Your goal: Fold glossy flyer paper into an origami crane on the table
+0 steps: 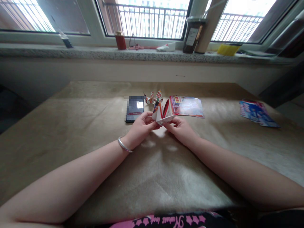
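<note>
Between both hands is a folded piece of printed paper [163, 114], white outside with red and orange print and pointed flaps standing up. My left hand [144, 124], with a silver bangle [123, 145] at its wrist, pinches the paper's left lower side. At its lower right, my right hand [178, 127] grips it with thumb and fingers. Just beyond the paper lies another folded paper piece [152, 98] with red and white print. A dark phone [135, 109] lies flat beside my left hand. Beyond my right hand is a stack of colourful flyers [188, 106].
A second pile of blue printed flyers [258, 113] lies to the right on the brown tabletop [99, 110]. Along the granite windowsill [95, 53] stand a red container [120, 41], a dark jar [193, 36] and a yellow object [229, 49].
</note>
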Motion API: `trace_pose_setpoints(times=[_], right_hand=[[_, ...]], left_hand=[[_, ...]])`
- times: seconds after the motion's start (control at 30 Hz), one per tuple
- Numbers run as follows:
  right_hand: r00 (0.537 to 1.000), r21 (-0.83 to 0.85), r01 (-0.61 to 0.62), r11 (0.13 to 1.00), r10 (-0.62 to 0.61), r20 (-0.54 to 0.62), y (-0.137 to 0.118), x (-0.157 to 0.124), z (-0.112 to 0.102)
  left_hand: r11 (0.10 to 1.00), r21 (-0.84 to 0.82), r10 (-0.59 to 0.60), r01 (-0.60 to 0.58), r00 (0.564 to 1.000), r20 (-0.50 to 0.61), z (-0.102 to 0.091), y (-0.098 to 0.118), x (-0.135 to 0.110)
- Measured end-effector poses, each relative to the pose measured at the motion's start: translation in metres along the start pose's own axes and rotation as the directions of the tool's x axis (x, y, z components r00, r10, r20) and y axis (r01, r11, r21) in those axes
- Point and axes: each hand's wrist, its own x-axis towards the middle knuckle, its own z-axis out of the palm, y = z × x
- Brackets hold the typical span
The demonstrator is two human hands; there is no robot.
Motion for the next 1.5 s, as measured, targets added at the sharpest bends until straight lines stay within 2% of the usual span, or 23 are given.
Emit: trace_pose_setpoints(times=[0.23, 0.5, 0.7, 0.93, 1.23, 1.5], right_hand=[[1.0, -0.019, -0.014, 1.0, 0.014, -0.014, -0.001, 0.0, 0.0], [1.0, -0.032, 0.012, 0.999, -0.012, -0.004, -0.001, 0.001, 0.002], [1.0, -0.027, -0.004, 1.0, 0.004, 0.012, -0.001, 0.001, 0.003], [0.999, -0.049, 0.033, 0.998, -0.033, 0.003, -0.006, -0.001, 0.0], [0.991, 0.187, 0.053, 0.981, -0.074, 0.109, 0.003, 0.005, -0.001], [0.989, 0.166, 0.045, 0.985, -0.068, 0.132, 0.003, 0.004, 0.0]], left_hand=[[0.992, 0.123, -0.008, 0.009, 1.0, -0.008, 0.001, 0.005, -0.001], [0.993, 0.114, -0.017, 0.01, 0.998, 0.063, -0.001, -0.003, 0.003], [0.988, 0.154, -0.006, -0.005, 0.997, 0.073, 0.001, 0.001, 0.002], [0.962, 0.272, -0.042, 0.019, 0.996, 0.079, -0.001, 0.004, 0.0], [0.959, 0.284, -0.022, 0.01, 0.999, 0.041, 0.0, 0.004, -0.001], [0.939, 0.344, -0.016, -0.01, 0.997, 0.074, 0.001, 0.003, -0.001]])
